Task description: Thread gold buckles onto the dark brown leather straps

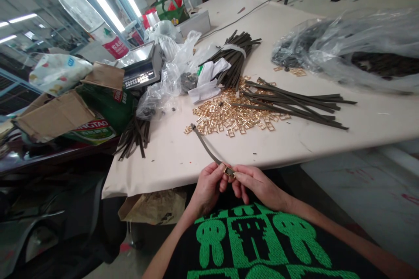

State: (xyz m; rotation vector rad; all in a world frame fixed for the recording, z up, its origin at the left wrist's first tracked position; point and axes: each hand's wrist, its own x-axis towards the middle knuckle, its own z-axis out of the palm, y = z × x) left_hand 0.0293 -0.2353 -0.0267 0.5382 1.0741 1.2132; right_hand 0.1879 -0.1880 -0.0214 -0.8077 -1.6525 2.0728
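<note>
Both my hands meet at the near edge of the white table (pixel 294 143). My left hand (pixel 209 183) pinches a thin dark strap (pixel 206 146) that runs up onto the table. My right hand (pixel 255 183) pinches a small gold buckle (pixel 229 170) sitting on the strap's near end. A heap of gold buckles (pixel 235 113) lies on the table ahead of my hands. Loose dark straps (pixel 294 102) lie to the right of the heap, and a tied bundle of straps (pixel 234 54) lies behind it.
Clear plastic bags (pixel 353 47) with dark parts fill the right of the table. A digital scale (pixel 142 69), crumpled bags and white paper (pixel 209 80) sit at the left. Cardboard boxes (pixel 55 113) and more straps (pixel 134 135) are off the left edge.
</note>
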